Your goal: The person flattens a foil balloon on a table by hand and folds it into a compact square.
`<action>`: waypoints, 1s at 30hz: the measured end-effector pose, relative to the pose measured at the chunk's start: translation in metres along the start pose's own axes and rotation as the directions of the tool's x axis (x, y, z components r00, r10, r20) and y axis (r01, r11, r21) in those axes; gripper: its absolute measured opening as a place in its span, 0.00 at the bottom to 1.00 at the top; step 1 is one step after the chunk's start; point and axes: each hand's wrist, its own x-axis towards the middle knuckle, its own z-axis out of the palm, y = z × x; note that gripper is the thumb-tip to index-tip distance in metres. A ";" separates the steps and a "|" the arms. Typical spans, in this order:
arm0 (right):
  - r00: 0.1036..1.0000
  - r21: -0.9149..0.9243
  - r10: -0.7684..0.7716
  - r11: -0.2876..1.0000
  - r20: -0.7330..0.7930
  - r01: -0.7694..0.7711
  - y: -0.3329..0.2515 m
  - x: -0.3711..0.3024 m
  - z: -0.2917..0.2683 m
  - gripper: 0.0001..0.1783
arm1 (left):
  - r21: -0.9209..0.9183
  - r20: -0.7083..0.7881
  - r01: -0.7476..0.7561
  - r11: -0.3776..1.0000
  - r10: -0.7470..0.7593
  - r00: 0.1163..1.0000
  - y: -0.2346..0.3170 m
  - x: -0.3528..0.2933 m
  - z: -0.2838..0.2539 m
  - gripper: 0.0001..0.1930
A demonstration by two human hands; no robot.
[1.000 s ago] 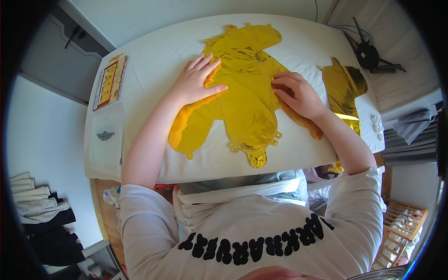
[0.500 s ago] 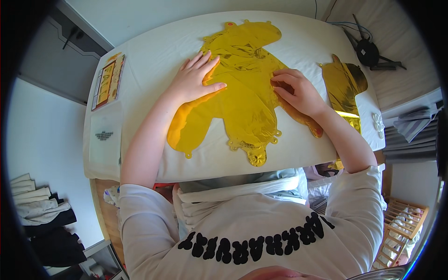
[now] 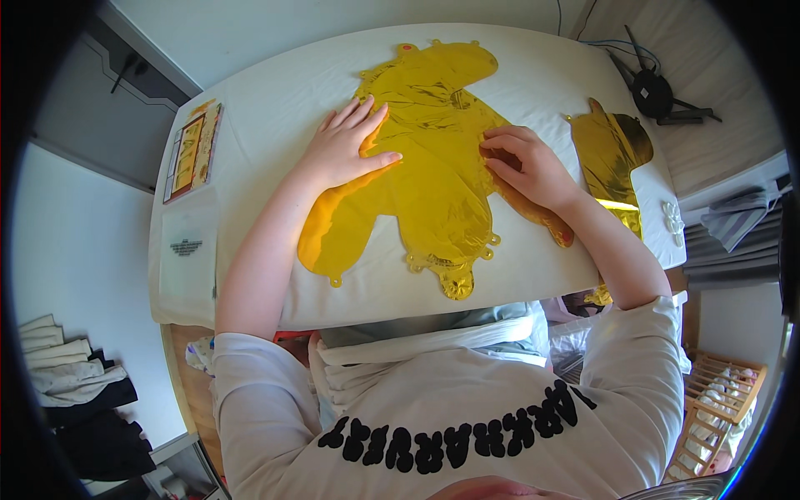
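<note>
Lengthwise, the gold foil (image 3: 437,171) runs far-to-near, tab (image 3: 457,283) nearest; left hand (image 3: 340,150) lies spread atop; right hand (image 3: 533,167) curls, hold unclear.

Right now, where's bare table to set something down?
Left: tablecloth between picture card and left hand. Upper right: between large gold foil and small gold foil. Crowded: right edge, where right forearm, small gold foil and white bundle sit close together; centre, covered by large gold foil.
</note>
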 end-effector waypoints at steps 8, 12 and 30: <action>0.978 0.397 0.197 0.894 0.072 -0.210 0.008 0.006 -0.008 0.15 | -0.012 0.015 -0.012 1.000 0.012 1.000 -0.002 0.002 -0.003 0.51; 0.832 0.807 0.487 0.359 0.267 -0.469 0.029 0.030 -0.030 0.15 | -0.005 0.018 0.000 1.000 0.000 1.000 0.002 0.000 -0.003 0.48; 0.702 0.404 0.712 0.632 0.034 -0.661 0.099 0.216 -0.026 0.36 | 0.009 0.015 0.008 1.000 -0.008 1.000 0.004 -0.003 -0.007 0.52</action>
